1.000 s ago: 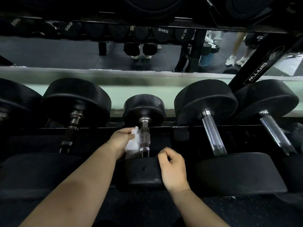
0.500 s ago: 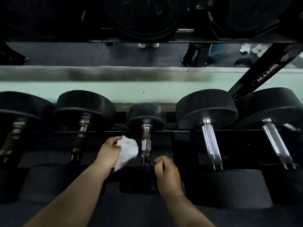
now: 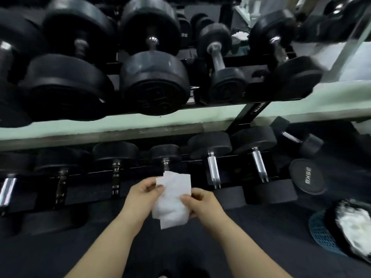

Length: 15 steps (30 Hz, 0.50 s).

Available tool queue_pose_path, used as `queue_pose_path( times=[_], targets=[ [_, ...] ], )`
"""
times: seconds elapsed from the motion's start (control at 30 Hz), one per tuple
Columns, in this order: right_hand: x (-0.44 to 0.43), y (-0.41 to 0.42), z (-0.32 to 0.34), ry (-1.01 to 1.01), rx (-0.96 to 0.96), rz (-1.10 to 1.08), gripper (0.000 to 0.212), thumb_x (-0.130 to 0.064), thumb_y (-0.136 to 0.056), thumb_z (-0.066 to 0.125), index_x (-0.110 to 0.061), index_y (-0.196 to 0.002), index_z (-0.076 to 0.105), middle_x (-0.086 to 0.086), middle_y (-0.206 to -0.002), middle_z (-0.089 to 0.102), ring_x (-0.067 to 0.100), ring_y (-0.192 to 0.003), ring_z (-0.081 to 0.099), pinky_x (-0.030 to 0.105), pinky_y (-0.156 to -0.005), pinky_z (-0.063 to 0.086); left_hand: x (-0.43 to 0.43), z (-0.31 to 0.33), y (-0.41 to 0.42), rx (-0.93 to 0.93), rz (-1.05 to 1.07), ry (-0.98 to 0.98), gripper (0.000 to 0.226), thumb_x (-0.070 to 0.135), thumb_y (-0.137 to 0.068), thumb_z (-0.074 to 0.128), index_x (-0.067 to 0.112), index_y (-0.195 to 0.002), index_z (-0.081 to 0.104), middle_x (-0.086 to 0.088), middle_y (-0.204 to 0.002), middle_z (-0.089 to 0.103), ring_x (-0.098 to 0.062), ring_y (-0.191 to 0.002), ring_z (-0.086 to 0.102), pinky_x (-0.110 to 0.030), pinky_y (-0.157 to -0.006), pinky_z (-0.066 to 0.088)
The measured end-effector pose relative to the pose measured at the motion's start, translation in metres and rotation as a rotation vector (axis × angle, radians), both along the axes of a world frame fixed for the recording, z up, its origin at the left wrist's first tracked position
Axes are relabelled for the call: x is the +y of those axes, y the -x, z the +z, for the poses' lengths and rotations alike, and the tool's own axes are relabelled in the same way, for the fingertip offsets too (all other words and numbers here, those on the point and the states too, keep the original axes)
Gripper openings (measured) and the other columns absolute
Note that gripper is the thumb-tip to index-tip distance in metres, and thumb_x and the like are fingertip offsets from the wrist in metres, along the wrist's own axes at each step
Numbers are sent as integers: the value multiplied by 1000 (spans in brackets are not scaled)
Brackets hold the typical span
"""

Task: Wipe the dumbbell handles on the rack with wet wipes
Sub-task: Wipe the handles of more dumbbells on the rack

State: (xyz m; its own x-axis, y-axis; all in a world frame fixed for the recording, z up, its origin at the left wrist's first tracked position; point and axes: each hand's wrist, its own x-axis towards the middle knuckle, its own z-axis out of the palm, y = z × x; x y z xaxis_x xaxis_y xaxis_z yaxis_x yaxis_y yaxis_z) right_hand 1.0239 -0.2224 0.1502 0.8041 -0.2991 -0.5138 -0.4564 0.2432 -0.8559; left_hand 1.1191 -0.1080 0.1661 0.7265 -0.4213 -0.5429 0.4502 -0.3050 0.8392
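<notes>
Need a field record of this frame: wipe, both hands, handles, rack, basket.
wipe: white, creased, held up in front of the lower tier
left hand: pinches the wipe's upper left corner
right hand: pinches the wipe's right edge
handles: chrome, lower tier; the wipe appears clear of them
rack: two tiers, black dumbbells on both
basket: blue mesh, on the floor at right, holds white wads
</notes>
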Motion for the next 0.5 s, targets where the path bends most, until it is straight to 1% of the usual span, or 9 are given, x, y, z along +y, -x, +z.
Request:
queue_pose_path(
  times=[0.07,0.1,0.17,0.2,0.27,0.37,0.43,0.5],
  targets=[
    [-1,20,14,20,13,-33,20,-7,-88,52,-16,-72,60,-6,-66,59,-2,-51,55,14,-48,44,-3,11,15,-33,-20,-5,24,-1,-87,52,20,-86,64,-4,-88,67,-21,-85,62,-28,-74,51],
    [-3,29,17,14,21,-53,19,-8,-88,52,-17,-74,61,-5,-68,60,0,-54,56,15,-49,44,-7,14,23,-40,-31,-2,25,-2,-87,53,21,-85,63,-3,-88,67,-21,-86,62,-27,-73,50],
    [-12,47,17,-14,51,-99,17,-10,-88,52,-19,-79,63,-3,-76,64,8,-66,60,20,-56,48,-15,15,38,-30,-84,-22,26,-3,-86,53,22,-85,63,-2,-87,65,-22,-86,61,-28,-71,49],
    [-18,57,17,-29,66,-109,16,-10,-88,52,-19,-81,64,-2,-79,65,10,-70,61,21,-59,49,-20,15,46,-18,-112,-30,28,-4,-86,53,22,-85,62,-2,-84,63,-20,-83,59,-28,-70,49],
    [-38,73,16,-38,77,-125,16,-8,-88,51,-16,-81,63,0,-80,65,12,-72,61,24,-65,51,-33,16,59,-2,-143,-16,31,-8,-85,51,21,-87,61,-2,-82,61,-17,-79,59,-27,-69,49],
    [-86,94,8,1,88,-184,18,-7,-89,50,-17,-78,61,2,-80,65,13,-72,61,28,-70,50,-62,6,73,-33,-146,-27,32,-10,-85,49,19,-87,60,0,-84,65,-12,-80,60,-20,-68,47],
    [-125,107,-2,65,102,-206,20,-4,-89,50,-18,-78,60,3,-80,64,14,-71,60,26,-67,49,-84,-9,84,-93,-129,-80,35,-11,-85,47,21,-82,59,3,-83,64,-9,-80,58,-13,-65,44],
    [-166,115,-15,159,141,-171,20,-2,-89,49,-15,-80,61,1,-77,63,14,-69,58,21,-62,48,-106,-28,98,-127,-108,-144,36,-10,-85,45,23,-78,59,7,-83,62,-7,-81,57,-8,-62,44]
  ],
)
